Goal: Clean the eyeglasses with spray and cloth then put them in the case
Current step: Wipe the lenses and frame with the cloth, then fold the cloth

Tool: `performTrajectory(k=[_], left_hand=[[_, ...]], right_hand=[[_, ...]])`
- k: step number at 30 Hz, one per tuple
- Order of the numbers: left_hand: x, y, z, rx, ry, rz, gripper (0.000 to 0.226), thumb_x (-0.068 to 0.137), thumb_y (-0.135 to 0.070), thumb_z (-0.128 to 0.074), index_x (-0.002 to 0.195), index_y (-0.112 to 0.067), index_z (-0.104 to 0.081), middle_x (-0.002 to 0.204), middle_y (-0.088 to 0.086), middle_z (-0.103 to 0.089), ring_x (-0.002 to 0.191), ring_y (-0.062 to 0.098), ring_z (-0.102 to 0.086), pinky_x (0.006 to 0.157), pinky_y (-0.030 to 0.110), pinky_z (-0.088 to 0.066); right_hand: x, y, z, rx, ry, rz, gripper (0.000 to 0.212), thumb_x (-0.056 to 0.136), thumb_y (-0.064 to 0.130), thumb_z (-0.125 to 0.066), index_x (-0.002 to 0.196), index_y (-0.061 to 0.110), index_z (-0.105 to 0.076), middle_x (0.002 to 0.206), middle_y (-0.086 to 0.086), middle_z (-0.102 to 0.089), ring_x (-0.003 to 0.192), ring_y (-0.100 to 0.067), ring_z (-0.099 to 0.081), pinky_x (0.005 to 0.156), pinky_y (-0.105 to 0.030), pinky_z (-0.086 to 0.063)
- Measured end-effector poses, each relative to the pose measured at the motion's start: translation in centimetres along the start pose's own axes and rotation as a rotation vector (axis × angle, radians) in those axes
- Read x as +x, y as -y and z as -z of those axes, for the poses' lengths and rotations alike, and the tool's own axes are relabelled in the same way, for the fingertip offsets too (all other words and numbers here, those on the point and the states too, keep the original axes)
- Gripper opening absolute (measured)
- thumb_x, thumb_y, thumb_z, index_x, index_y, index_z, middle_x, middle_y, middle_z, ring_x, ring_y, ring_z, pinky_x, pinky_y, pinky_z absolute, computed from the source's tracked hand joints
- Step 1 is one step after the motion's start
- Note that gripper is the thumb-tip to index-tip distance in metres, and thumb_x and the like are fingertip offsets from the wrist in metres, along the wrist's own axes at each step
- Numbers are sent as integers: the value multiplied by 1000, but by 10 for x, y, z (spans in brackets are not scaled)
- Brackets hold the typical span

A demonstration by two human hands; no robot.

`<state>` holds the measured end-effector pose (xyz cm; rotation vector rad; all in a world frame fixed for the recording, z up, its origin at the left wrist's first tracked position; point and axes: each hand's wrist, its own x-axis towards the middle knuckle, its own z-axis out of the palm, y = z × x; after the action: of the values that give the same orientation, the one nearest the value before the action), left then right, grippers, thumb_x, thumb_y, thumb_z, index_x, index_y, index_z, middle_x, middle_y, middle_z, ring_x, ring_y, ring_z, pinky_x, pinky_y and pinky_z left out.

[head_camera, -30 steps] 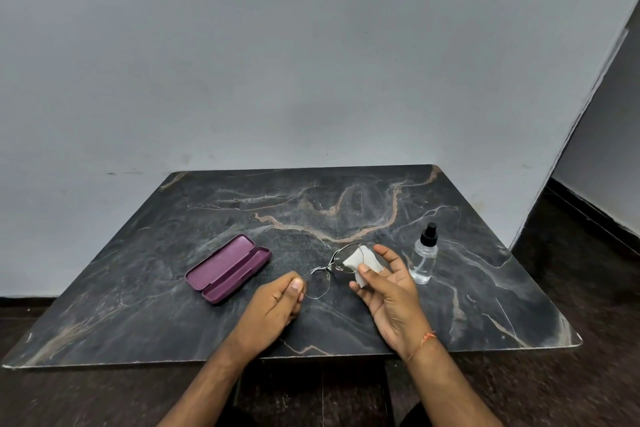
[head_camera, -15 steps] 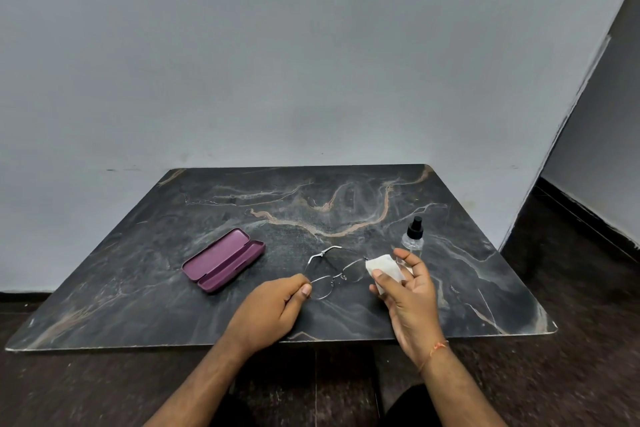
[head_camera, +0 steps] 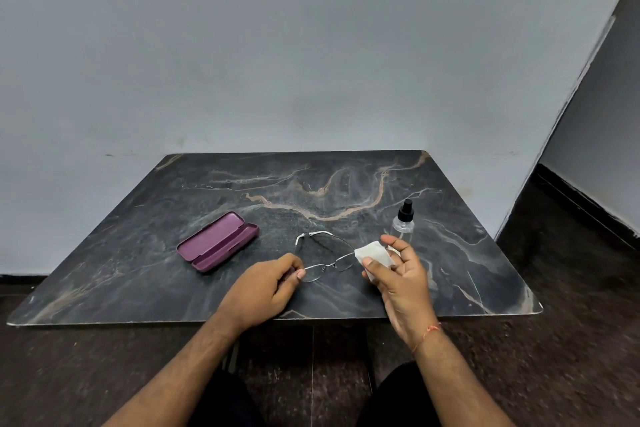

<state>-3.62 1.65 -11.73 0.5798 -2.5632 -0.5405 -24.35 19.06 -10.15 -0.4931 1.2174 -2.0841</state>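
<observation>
**Thin wire frames, one hand to steady and one to wipe**

Thin metal is all there is to the eyeglasses (head_camera: 323, 258), so the grip matters more than the rubbing. The left hand (head_camera: 268, 288) pinches the outer edge of one lens rim between thumb and forefinger, its other fingers curled in. The glasses hang just above the dark marble table (head_camera: 450, 274), temples unfolded and pointing toward the wall. The right hand (head_camera: 401, 274) holds the white cloth (head_camera: 374, 255) between thumb and fingers, pressed at the other end of the frame; the remaining fingers are spread loosely. Whether the cloth wraps both faces of that lens cannot be told from here.

The step in hand looks like the wipe itself. To do it well:

- Fold the cloth over the lens so thumb and forefinger rub both faces at once, with light circular strokes.
- Move the steadying pinch close to the lens being cleaned, ideally at the bridge; holding the far rim lets the thin frame twist.
- Keep bare fingertips off the glass, or the smudges return.
- Then swap ends and wipe the second lens.

The spray bottle (head_camera: 403, 222) stands upright just beyond the right hand, near enough to knock with a wide stroke. The purple case (head_camera: 218, 241) lies open to the left of the glasses, empty and ready; the temples need folding before they go in.
</observation>
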Motion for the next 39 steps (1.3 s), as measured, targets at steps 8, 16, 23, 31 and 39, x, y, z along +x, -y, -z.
performTrajectory(k=[8,16,23,31,39], left_hand=[[0,1,0,-127,3,23,13,107,-45,-56,119,-44,-60,69,-3,-61,57,10,-55,59,26,-44],[-14,-14,3,-385,-306,165,28,96,-48,-73,120,-41,-61,66,-9,-50,58,5,-49,64,24,-47],[-55,-85,5,-339,-359,124,51,95,-34,-74,142,-46,-59,126,-24,-68,118,6,-68,84,5,-49],[-71,-103,16,-1077,-427,519,52,108,6,-53,140,-31,-68,137,-12,-77,132,8,-70,115,30,-54],[-81,-100,27,-1517,-519,614,34,114,-14,-50,130,-20,-80,130,15,-79,126,26,-76,109,36,-58]], right_hand=[[-3,5,-4,-43,1,-21,51,88,-15,-75,128,16,-65,129,-8,-72,103,-23,-70,72,-25,-62],[-9,12,-12,-71,-24,-78,49,89,-12,-76,129,16,-66,122,-11,-78,101,-27,-74,78,-32,-63],[-33,10,-53,-222,96,-112,42,91,-8,-75,127,12,-68,104,-11,-84,91,-20,-77,76,-27,-61],[-77,11,-101,-1017,369,297,60,89,14,-79,143,38,-65,121,23,-78,104,6,-73,92,-12,-54],[-86,6,-110,-1234,454,564,48,89,30,-81,136,36,-72,119,14,-73,116,1,-64,96,-20,-53]])
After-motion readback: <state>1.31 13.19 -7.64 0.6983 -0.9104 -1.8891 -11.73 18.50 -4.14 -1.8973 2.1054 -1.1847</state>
